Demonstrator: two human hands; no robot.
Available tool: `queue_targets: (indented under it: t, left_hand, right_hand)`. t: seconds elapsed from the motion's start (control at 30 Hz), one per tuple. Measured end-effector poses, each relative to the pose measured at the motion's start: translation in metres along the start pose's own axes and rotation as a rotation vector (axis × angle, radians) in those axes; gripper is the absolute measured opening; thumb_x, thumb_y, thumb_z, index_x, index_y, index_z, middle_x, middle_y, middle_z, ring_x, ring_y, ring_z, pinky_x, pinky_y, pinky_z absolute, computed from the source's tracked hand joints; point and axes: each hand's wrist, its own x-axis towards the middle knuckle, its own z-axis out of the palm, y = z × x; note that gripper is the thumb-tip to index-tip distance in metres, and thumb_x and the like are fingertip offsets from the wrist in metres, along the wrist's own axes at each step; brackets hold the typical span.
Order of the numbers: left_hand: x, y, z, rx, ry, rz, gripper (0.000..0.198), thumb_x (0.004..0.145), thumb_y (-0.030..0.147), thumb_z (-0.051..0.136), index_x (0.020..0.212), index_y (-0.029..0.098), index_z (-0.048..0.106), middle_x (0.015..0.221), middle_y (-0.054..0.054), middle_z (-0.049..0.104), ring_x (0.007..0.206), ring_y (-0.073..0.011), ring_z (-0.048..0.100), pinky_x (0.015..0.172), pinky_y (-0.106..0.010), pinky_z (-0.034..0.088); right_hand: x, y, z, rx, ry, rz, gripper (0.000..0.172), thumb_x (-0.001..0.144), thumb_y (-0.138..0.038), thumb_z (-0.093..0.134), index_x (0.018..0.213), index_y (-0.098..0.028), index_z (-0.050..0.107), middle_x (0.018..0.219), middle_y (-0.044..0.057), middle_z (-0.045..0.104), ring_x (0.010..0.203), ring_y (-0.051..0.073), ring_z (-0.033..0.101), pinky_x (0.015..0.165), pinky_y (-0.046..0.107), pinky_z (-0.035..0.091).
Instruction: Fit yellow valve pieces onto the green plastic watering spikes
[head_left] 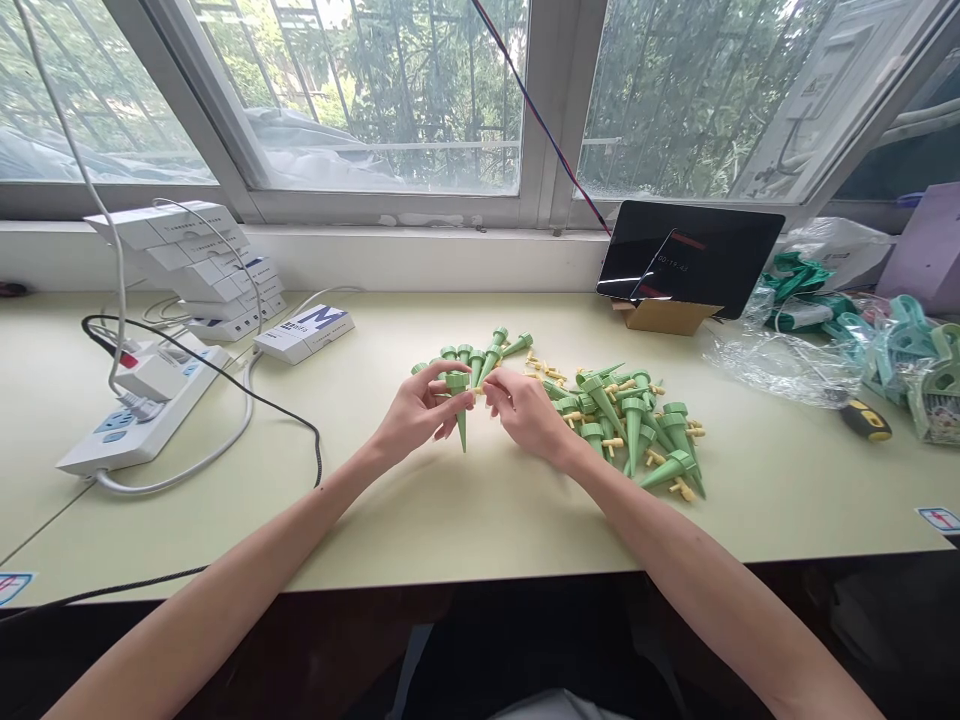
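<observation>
My left hand (411,412) is closed on a green plant watering spike (462,428), its ribbed cap up and its point down. My right hand (529,412) pinches a small yellow valve (478,391) against the side of that spike, just below the cap; whether it sits in the spike I cannot tell. Right behind the fingers lie several more green spikes (496,345). To the right of my right hand spreads a heap of green spikes (634,425) mixed with loose yellow valves (681,489).
A power strip (142,415) with cables and stacked white boxes (202,260) occupy the left side. At the back right, a tablet (690,255) leans on a cardboard stand (667,318). Plastic wrap (780,365), teal clips (874,345) and a yellow-black tool (866,420) lie further right.
</observation>
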Motion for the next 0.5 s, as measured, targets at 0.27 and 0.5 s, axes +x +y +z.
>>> queue_targets:
  t: [0.27,0.5]
  left_hand:
    - [0.0004,-0.0013,-0.0006,-0.034,-0.006,0.027,0.036,0.086,0.041,0.071,0.112,0.023,0.055,0.074,-0.001,0.069,0.043,-0.0074,0.049,0.043,-0.023,0.04]
    - [0.0,-0.004,-0.0009,-0.042,-0.005,0.04,0.033,0.087,0.04,0.069,0.11,0.023,0.052,0.071,0.0,0.068,0.045,-0.0096,0.053,0.043,-0.023,0.039]
  right_hand:
    - [0.0002,0.0011,0.0003,0.0,0.005,-0.002,0.025,0.1,-0.027,0.04,0.08,-0.02,0.053,0.073,0.001,0.06,0.064,0.014,0.055,0.063,0.026,0.04]
    - [0.0,0.0001,0.0006,-0.005,0.007,-0.005,0.025,0.1,-0.027,0.04,0.079,-0.02,0.052,0.073,0.001,0.06,0.064,0.014,0.055,0.063,0.026,0.04]
